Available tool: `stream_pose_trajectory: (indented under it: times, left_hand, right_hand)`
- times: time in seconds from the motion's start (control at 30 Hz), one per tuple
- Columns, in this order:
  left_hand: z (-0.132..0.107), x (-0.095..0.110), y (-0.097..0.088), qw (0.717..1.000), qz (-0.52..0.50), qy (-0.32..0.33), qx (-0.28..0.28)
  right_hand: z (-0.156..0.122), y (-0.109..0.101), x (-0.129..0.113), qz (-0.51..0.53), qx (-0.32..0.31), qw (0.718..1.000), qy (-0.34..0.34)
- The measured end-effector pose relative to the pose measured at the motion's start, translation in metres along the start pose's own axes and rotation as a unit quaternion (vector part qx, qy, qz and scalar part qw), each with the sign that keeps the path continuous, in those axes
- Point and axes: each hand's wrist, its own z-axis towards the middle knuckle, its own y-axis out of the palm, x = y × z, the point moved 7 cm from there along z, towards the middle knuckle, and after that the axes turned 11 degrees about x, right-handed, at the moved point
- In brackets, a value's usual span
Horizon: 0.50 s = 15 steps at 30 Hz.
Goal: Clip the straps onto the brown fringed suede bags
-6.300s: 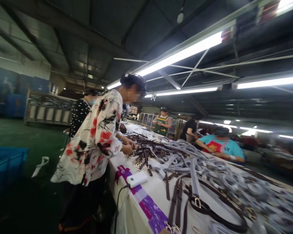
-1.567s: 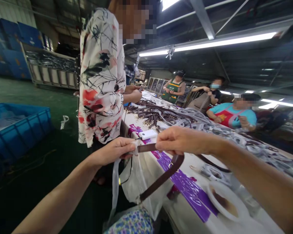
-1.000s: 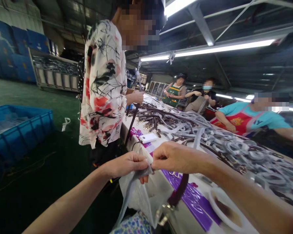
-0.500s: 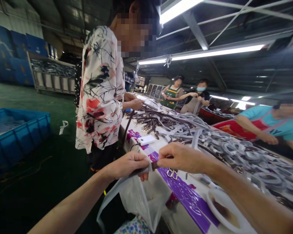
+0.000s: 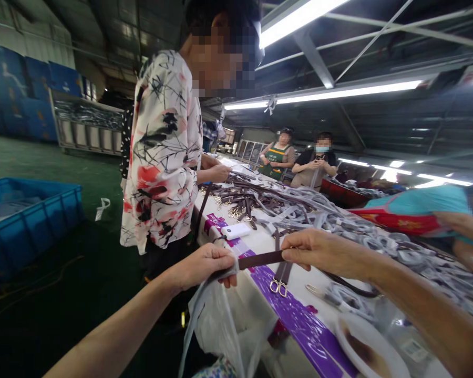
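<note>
Between my two hands a flat dark brown strap (image 5: 262,259) is stretched over the table's near edge. My left hand (image 5: 211,265) is closed around it where it comes out of a translucent plastic sleeve (image 5: 199,310); the sleeve hangs down below. With thumb and fingers my right hand (image 5: 313,251) pinches the bare end of the strap. Just beneath, two metal buckles (image 5: 278,287) on short brown straps lie on the table's purple tape.
A blue crate (image 5: 59,207) stands on the floor at left. Beside the table stands a person in a floral shirt (image 5: 161,157). Sleeved straps (image 5: 390,247) heap along the right side; a white power bank-like box (image 5: 235,231) and a tape roll (image 5: 372,346) lie nearer. Other people work across the table.
My right hand has moved right, away from my left, and more brown strap shows between them. The person in turquoise at right has bent lower.
</note>
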Motion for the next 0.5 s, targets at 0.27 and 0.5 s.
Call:
stream_pose_trajectory:
  times: [0.27, 0.5]
  left_hand:
    - [0.023, 0.008, 0.046, 0.999, -0.052, -0.001, -0.016]
    - [0.033, 0.007, 0.052, 0.998, -0.046, 0.023, -0.029]
  right_hand:
    - [-0.002, 0.014, -0.040, -0.133, 0.061, 0.987, -0.061]
    - [-0.002, 0.035, -0.017, 0.007, 0.118, 0.993, -0.023]
